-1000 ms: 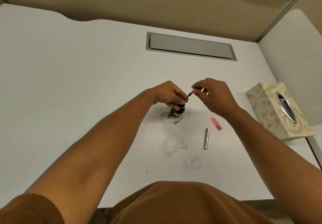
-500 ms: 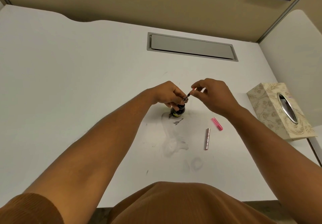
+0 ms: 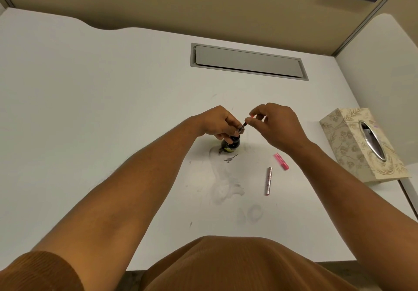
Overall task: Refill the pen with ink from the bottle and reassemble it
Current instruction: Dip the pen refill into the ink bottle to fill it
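Note:
A small dark ink bottle (image 3: 231, 145) stands on the white desk (image 3: 90, 109), partly hidden under my left hand (image 3: 218, 122). That hand's fingers close around the bottle's neck and the lower end of a thin pen part (image 3: 243, 126) that slants up to the right above the bottle. My right hand (image 3: 274, 123) pinches the pink upper end of that part. To the right of the bottle a pink pen piece (image 3: 281, 161) and a metallic pen barrel (image 3: 268, 181) lie loose on the desk.
Ink smears and ring marks (image 3: 226, 184) stain the desk in front of the bottle. A patterned tissue box (image 3: 352, 146) sits at the right edge. A grey cable hatch (image 3: 246, 62) is set into the desk near the back partition.
Both hands stay at the bottle; the pen part between them has barely shifted. The view has drifted slightly.

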Available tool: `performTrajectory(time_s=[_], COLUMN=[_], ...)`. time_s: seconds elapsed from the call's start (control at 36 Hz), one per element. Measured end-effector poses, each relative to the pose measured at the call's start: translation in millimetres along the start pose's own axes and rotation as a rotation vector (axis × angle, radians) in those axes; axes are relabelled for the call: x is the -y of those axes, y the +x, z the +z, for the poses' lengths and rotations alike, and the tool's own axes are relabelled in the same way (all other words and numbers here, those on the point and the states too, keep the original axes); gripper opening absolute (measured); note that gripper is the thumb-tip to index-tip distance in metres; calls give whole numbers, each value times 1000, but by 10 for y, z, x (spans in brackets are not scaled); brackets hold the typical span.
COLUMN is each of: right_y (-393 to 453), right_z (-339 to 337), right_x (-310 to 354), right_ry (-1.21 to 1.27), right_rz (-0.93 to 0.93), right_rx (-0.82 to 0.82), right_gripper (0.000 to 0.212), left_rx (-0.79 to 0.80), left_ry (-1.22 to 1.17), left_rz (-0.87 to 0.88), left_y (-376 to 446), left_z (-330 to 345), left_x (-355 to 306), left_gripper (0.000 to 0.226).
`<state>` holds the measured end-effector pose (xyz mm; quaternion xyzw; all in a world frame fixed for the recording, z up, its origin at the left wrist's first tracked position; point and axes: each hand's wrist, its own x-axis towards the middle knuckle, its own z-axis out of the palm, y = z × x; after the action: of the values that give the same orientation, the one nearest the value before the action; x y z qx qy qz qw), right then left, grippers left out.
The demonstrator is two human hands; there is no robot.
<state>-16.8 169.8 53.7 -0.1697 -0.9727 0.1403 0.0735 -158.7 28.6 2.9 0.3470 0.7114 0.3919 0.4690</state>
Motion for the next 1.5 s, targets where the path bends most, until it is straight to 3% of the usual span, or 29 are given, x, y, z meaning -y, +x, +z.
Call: performTrajectory(time_s=[0.14, 0.33, 0.64, 1.31, 1.5], right_y=[-13, -10, -21, -45, -55], right_z=[-7, 32, 45, 87, 72], right_x=[-6, 13, -6, 25, 13], right_ry=[-9, -37, -24, -54, 2], right_rz=[-19, 18, -30, 19, -8], right_rx=[-12, -34, -36, -84, -81], right_gripper=[16, 33, 17, 31, 20], left_rx=[-1, 2, -3, -16, -23], left_ry=[3, -4, 1, -9, 3], left_rz=[0, 3, 4, 8, 8], left_y=[7, -7, 16, -13, -4], left_z=[8, 12, 10, -3, -11], left_x=[-5, -6, -9, -9, -22], left_gripper=[18, 17, 18, 20, 19])
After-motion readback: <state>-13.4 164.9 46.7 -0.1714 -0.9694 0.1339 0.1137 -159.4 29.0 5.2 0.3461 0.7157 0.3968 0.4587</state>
